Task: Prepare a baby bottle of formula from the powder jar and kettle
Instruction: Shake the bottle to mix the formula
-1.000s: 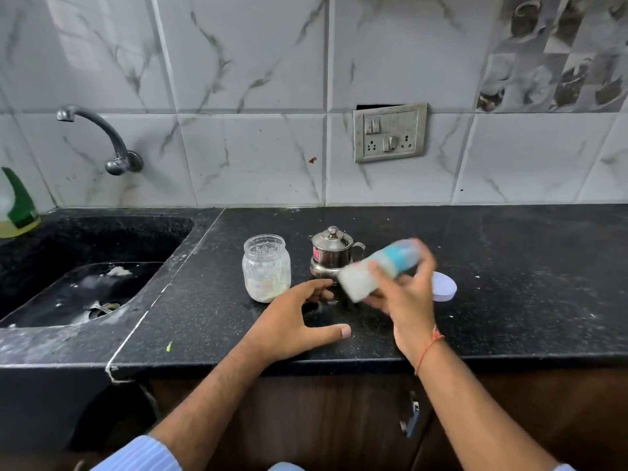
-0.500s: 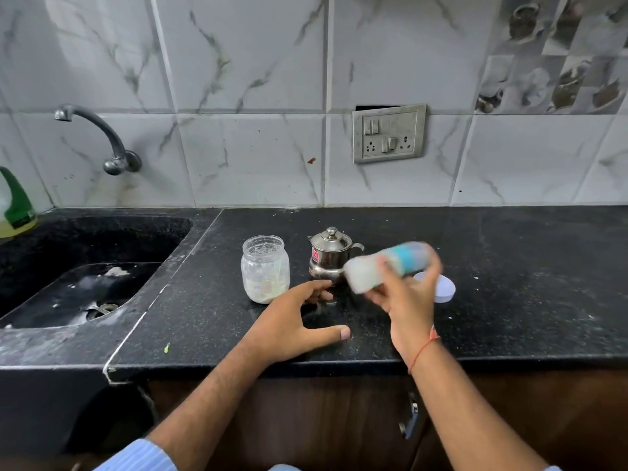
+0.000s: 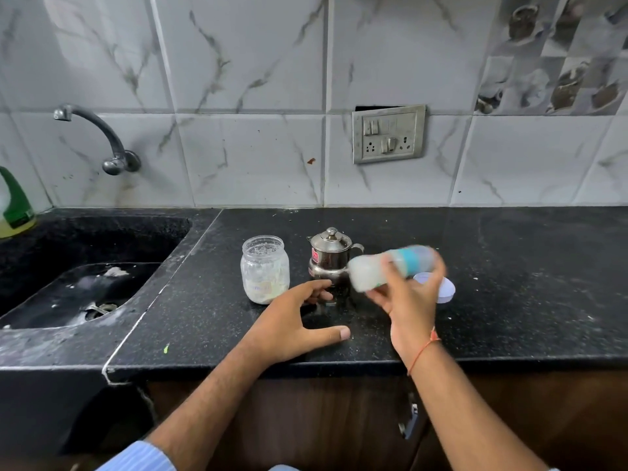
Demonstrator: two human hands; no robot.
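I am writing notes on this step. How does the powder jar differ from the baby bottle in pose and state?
The powder jar stands upright on the countertop, untouched; the baby bottle lies nearly sideways in the air, gripped by the right hand. The jar is open and looks sharp; the bottle is capped and motion-blurred. Both are clear containers holding something whitish.

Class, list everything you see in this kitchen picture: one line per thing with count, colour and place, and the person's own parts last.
jar: 1, clear with white powder, counter left of kettle
kettle: 1, steel, lid on, counter centre
bottle: 1, milky with blue ring, tilted, blurred, in right hand
lid: 1, pale, counter behind right hand
counter: 1, black speckled
sink: 1, black, left
tap: 1, grey, wall above sink
green bottle: 1, far left edge
switchboard: 1, grey, wall
left hand: 1, resting open on counter
right hand: 1, gripping bottle
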